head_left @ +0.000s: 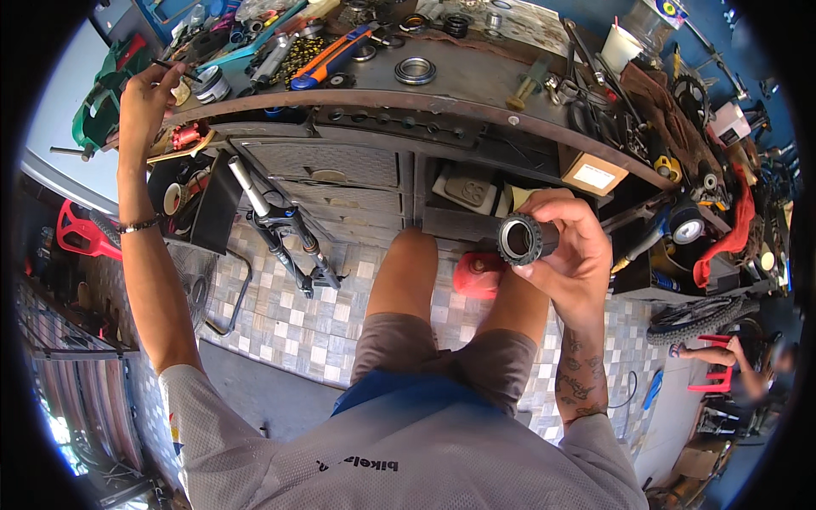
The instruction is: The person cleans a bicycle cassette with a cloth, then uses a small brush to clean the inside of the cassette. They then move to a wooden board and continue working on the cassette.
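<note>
My right hand (574, 255) holds up a bicycle bottom bracket cup (534, 241), gripped between thumb and fingers. The cup is black with a notched outer rim, and its open round end faces up toward me. At the far left of the workbench, my left hand (151, 106) is closed in a pinch on a thin dark stick (175, 70). Just right of those fingers stands a small jar (210, 86) with a pale label and a dark rim. Whether the stick's tip reaches into the jar, I cannot tell.
On the workbench (378, 93) lie a metal bearing ring (415, 70), an orange and blue tool (333, 56), a chain and a syringe (529, 82). A bicycle fork (280, 223) stands below, left of my legs. Someone sits on a red chair (716, 365) at far right.
</note>
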Demonstrator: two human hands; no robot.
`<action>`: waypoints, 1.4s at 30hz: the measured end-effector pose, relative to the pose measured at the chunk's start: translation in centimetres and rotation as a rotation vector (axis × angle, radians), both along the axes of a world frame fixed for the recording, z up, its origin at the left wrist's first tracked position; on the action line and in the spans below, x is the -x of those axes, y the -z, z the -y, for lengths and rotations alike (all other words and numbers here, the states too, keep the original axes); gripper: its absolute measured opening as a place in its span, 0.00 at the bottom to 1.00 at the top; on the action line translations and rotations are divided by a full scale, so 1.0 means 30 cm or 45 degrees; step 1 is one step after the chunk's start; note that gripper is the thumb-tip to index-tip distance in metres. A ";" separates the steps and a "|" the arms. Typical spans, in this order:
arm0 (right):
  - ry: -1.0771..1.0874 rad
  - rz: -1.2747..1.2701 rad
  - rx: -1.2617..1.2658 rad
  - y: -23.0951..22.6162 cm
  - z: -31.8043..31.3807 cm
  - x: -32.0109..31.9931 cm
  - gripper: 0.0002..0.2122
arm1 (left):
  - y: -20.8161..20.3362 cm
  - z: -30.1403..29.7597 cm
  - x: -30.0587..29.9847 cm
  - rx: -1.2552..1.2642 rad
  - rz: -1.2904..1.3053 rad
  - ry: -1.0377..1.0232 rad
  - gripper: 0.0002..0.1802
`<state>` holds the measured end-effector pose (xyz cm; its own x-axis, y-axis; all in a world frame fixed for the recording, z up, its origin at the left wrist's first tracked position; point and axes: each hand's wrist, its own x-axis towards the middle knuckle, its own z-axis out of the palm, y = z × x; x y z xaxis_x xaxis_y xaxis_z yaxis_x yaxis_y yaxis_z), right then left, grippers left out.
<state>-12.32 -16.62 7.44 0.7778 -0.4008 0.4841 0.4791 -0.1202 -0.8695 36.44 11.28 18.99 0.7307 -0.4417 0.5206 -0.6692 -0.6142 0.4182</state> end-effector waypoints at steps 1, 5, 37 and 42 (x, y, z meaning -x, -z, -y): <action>0.010 0.012 0.016 -0.003 -0.002 0.000 0.24 | 0.007 -0.004 -0.002 -0.009 -0.012 -0.018 0.22; 0.028 0.005 0.038 -0.013 -0.003 0.001 0.24 | 0.019 -0.019 0.024 0.084 -0.188 0.082 0.17; -0.090 -0.050 0.036 -0.013 -0.030 -0.046 0.25 | 0.296 0.142 0.972 0.364 0.124 1.226 0.12; -0.107 -0.040 0.084 -0.013 -0.037 -0.047 0.25 | 0.289 0.199 1.050 0.108 0.153 1.182 0.29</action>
